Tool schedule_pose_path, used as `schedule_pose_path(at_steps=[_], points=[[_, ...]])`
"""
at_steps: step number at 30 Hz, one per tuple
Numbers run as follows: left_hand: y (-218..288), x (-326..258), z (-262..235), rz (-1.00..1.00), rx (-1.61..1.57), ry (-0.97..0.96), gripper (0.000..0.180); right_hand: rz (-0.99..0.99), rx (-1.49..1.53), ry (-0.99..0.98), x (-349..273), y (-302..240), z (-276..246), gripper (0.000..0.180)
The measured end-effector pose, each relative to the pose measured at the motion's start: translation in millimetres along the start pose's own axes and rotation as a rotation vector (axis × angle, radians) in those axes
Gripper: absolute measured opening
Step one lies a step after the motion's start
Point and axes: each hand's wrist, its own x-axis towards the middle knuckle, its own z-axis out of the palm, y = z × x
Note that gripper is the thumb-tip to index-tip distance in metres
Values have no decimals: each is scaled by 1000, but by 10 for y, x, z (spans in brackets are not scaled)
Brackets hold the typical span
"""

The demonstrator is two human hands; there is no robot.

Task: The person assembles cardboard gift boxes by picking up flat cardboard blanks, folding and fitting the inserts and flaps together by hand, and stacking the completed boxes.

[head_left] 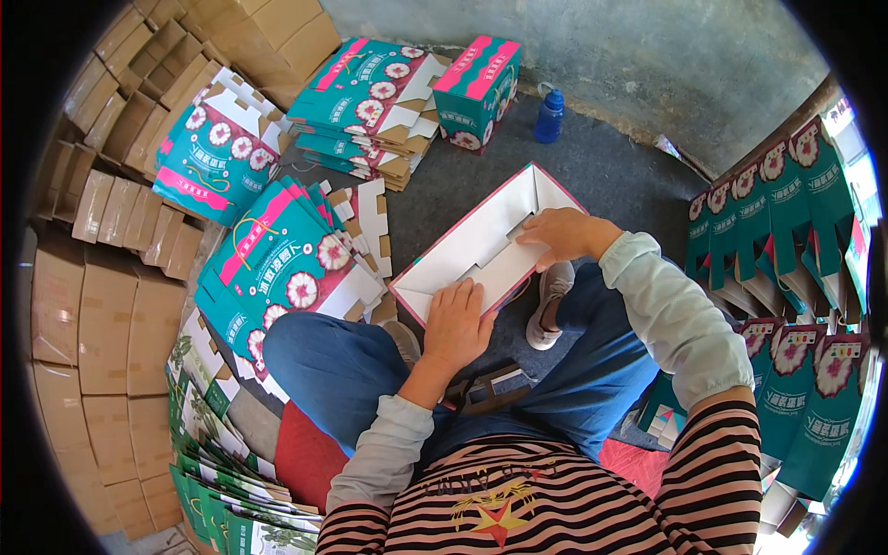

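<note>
Across my lap, tilted, lies a cardboard gift carton (453, 256) with white inner faces and a thin pink-red rim. Notched white flaps fold inward across its opening. My left hand (456, 324) grips its near left side, fingers laid over the white flap and the thumb toward the edge. Farther right, my right hand (571, 235) holds the same carton, its fingers bent over the flap near the right end and its thumb lower down. The carton's outer faces are mostly hidden from view.
Flat teal-and-pink cartons (268, 259) lie stacked at left, more (370, 102) beyond. A formed box (476, 92) and blue bottle (548, 117) stand near the wall. Brown boxes (55, 305) pile up far left; rows of teal cartons (786, 203) stand right. Green printed cartons (231, 481) lie lower left.
</note>
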Motion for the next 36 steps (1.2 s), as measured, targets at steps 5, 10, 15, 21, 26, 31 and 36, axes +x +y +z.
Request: schedule_pose_path(at_steps=[5,10,15,21,26,31,36], points=[[7,-116,-161,-42,17,375,45,290,438,57,-50,-115,-382,40],[-947,-445,176,-714,-687,493,59,571,426,674,44,528,-39,51],[-977,-372,182,-1516,-1580,143,81,873,938,459,70,681,130,70],[-1097,-400,304,-1343,-1904,18,61,1001,1146,89,-15,582,28,78],[-1190,-582,384,-1317,-1896,65,43,891,1210,15,-142,696,24,68],[-1049,-481,97,-634,-1610,273,50,572,1186,400,-268,359,-344,57],[-1088,-408,-1,-895,-1588,683,57,720,1450,400,-294,439,-281,59]])
